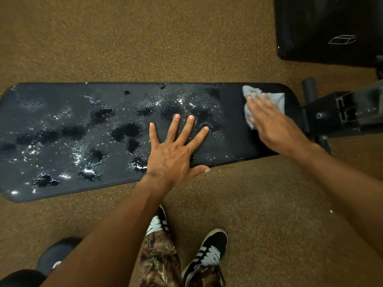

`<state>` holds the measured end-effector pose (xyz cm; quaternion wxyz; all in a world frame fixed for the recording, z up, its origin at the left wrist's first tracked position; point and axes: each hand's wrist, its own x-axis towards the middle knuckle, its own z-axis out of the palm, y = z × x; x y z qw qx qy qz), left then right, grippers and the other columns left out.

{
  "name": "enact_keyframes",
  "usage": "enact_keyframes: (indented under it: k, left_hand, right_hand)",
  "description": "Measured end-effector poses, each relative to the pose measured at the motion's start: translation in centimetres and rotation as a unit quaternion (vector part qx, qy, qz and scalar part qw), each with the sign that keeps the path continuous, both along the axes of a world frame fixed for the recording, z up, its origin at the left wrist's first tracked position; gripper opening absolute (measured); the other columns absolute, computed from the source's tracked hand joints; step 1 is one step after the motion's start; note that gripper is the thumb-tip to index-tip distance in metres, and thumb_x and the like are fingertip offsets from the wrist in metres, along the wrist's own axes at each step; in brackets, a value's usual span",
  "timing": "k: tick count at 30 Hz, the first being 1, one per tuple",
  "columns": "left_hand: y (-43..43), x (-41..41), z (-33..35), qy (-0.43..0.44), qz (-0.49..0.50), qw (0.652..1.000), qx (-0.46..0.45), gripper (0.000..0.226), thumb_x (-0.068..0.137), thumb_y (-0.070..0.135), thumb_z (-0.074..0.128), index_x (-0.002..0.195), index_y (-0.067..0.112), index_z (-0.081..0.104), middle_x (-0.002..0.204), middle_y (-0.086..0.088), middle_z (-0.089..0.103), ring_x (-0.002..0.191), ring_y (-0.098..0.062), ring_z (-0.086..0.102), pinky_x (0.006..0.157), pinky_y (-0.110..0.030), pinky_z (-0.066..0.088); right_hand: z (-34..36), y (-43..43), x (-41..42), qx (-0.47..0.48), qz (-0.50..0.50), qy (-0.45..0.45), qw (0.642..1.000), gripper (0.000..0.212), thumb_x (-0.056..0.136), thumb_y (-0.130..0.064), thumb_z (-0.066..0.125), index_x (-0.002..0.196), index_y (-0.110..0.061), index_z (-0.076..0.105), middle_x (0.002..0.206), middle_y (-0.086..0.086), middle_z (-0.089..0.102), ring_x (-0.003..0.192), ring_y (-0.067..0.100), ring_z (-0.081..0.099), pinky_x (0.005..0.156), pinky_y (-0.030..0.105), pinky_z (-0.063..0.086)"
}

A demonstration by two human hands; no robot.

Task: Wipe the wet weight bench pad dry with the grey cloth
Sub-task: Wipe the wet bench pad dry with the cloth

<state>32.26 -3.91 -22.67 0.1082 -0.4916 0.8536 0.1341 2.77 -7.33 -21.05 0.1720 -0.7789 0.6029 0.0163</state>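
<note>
Stretching bare forearms (116,230) out above camouflage trousers (159,255) and white-striped black sneakers (209,251). Facing a white box-outline logo (342,39) on black equipment (315,23) beyond. Pressing left hand (174,156) flat, fingers spread wide, on the puddled weight bench pad (62,112) — laying right hand (273,125), fingers straight, on the grey cloth (276,100) — at the pad's drier right end.

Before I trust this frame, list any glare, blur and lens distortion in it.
Head view: light glints in white specks off the water on the bench pad, mostly in the picture's left half; the right hand and grey cloth are motion-smeared, the left hand is sharp; the wide lens bows the pad's long edges and stretches both forearms.
</note>
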Motion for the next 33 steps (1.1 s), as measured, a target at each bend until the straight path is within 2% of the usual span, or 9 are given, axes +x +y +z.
enact_keyframes:
  k: [4, 7, 10, 14, 19, 23, 29, 31, 33]
  left_hand:
    - [0.0, 0.0, 0.0, -0.001, -0.002, 1.0, 0.0, 0.099, 0.078, 0.094, 0.016, 0.154, 0.043, -0.022, 0.167, 0.0, -0.022, 0.152, -0.033, -0.024, 0.109, -0.08, -0.001]
    - [0.0, -0.2, 0.0, -0.007, -0.002, 1.0, -0.001, 0.098, 0.079, 0.093, 0.017, 0.154, 0.043, -0.022, 0.167, 0.0, -0.022, 0.152, -0.033, -0.023, 0.109, -0.08, 0.0]
    - [-0.1, -0.2, 0.1, -0.011, -0.001, 1.0, 0.003, 0.096, 0.081, 0.092, 0.018, 0.154, 0.044, -0.021, 0.167, 0.0, -0.021, 0.152, -0.032, -0.023, 0.108, -0.08, 0.0]
    - [-0.1, -0.2, 0.1, -0.01, -0.003, 1.0, 0.004, 0.096, 0.08, 0.092, 0.016, 0.153, 0.043, -0.021, 0.167, 0.001, -0.022, 0.152, -0.031, -0.024, 0.108, -0.08, -0.001]
    - [0.0, -0.2, 0.0, -0.003, 0.002, 1.0, -0.003, 0.098, 0.079, 0.093, 0.017, 0.155, 0.043, -0.02, 0.167, 0.001, -0.021, 0.152, -0.032, -0.022, 0.108, -0.08, -0.001]
    - [0.1, -0.1, -0.1, -0.004, 0.004, 1.0, -0.007, 0.098, 0.08, 0.092, 0.021, 0.155, 0.043, -0.02, 0.167, 0.001, -0.02, 0.152, -0.032, -0.022, 0.108, -0.08, -0.003]
    - [0.0, -0.2, 0.2, -0.005, 0.003, 1.0, 0.005, 0.096, 0.082, 0.09, 0.023, 0.154, 0.044, -0.02, 0.167, 0.0, -0.021, 0.152, -0.031, -0.023, 0.108, -0.08, -0.003]
    - [-0.1, -0.3, 0.1, -0.006, 0.002, 1.0, 0.004, 0.096, 0.082, 0.09, 0.023, 0.154, 0.044, -0.02, 0.167, 0.0, -0.022, 0.152, -0.031, -0.024, 0.108, -0.08, -0.004]
    - [0.0, -0.3, 0.0, -0.007, 0.002, 1.0, 0.004, 0.096, 0.082, 0.09, 0.022, 0.154, 0.043, -0.02, 0.166, 0.0, -0.023, 0.151, -0.031, -0.025, 0.108, -0.08, -0.006]
  right_hand:
    - [-0.7, -4.8, 2.3, -0.007, -0.055, 0.002, 0.998, 0.055, 0.105, -0.029, 0.026, 0.154, -0.003, 0.023, 0.161, 0.019, 0.022, 0.151, 0.036, 0.012, 0.123, 0.052, 0.011]
    - [-1.1, -7.3, 8.0, -0.005, -0.034, -0.02, 0.999, 0.052, 0.106, -0.025, 0.033, 0.155, -0.009, 0.024, 0.163, 0.014, 0.022, 0.152, 0.031, 0.014, 0.121, 0.045, 0.009]
    - [-1.1, -6.3, 12.2, -0.017, 0.046, -0.072, 0.996, 0.052, 0.106, -0.022, 0.032, 0.155, -0.005, 0.024, 0.162, 0.015, 0.023, 0.152, 0.032, 0.011, 0.123, 0.048, 0.006]
    - [-1.0, -2.2, 9.7, -0.01, 0.105, -0.07, 0.992, 0.052, 0.106, -0.022, 0.029, 0.155, -0.006, 0.024, 0.163, 0.013, 0.021, 0.153, 0.028, 0.007, 0.124, 0.044, 0.005]
    - [-0.1, -1.8, 4.4, 0.009, 0.028, -0.016, 0.999, 0.052, 0.108, -0.023, 0.028, 0.157, -0.01, 0.015, 0.165, 0.009, 0.014, 0.153, 0.023, 0.002, 0.125, 0.042, 0.005]
    - [0.0, -5.5, 8.0, 0.013, -0.034, -0.035, 0.999, 0.052, 0.108, -0.026, 0.028, 0.156, -0.008, 0.02, 0.164, 0.013, 0.016, 0.153, 0.028, 0.005, 0.123, 0.046, 0.006]
    - [-1.1, -6.2, 12.5, -0.002, 0.07, -0.064, 0.996, 0.053, 0.105, -0.022, 0.029, 0.155, -0.005, 0.024, 0.162, 0.017, 0.023, 0.152, 0.031, 0.009, 0.123, 0.051, 0.007]
    - [-0.8, -3.9, 10.1, -0.026, 0.12, -0.053, 0.991, 0.054, 0.102, -0.02, 0.027, 0.154, -0.004, 0.026, 0.161, 0.016, 0.023, 0.152, 0.025, 0.007, 0.125, 0.044, 0.003]
    - [-0.3, -1.9, 6.6, -0.028, 0.122, -0.033, 0.992, 0.054, 0.103, -0.014, 0.032, 0.155, -0.005, 0.024, 0.162, 0.014, 0.021, 0.151, 0.02, 0.004, 0.122, 0.028, -0.008]
